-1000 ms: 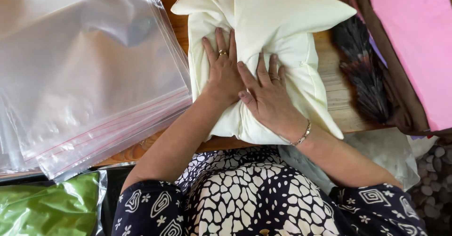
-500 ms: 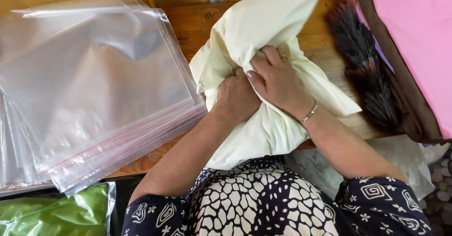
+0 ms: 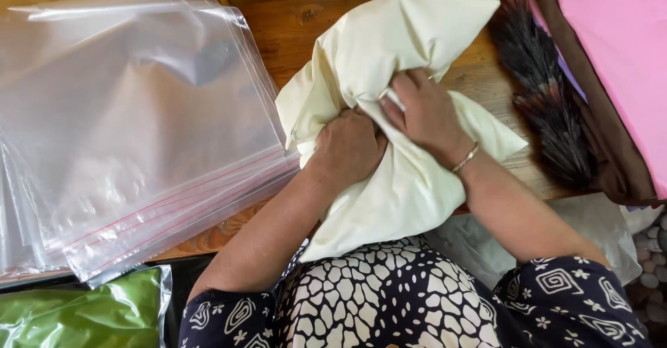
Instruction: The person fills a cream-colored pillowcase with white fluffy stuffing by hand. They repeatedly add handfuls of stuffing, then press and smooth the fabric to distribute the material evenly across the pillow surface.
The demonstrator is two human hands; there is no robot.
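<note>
A cream fabric bundle, soft and pillow-like, lies on the wooden table and hangs over its near edge onto my lap. My left hand is closed in a fist, bunching the fabric near its middle. My right hand grips a fold of the same fabric just to the right, fingers curled into it. A thin bracelet sits on my right wrist. The bundle's upper corner puffs up toward the back wall.
A thick stack of clear zip-top plastic bags covers the table's left side. A dark feather duster lies right of the bundle. Pink cloth with brown trim fills the upper right. A bagged green item sits lower left.
Both hands went from lying flat on the folded fabric to gripping and bunching it. The bundle has been pulled up and reshaped, its upper part now puffed.
</note>
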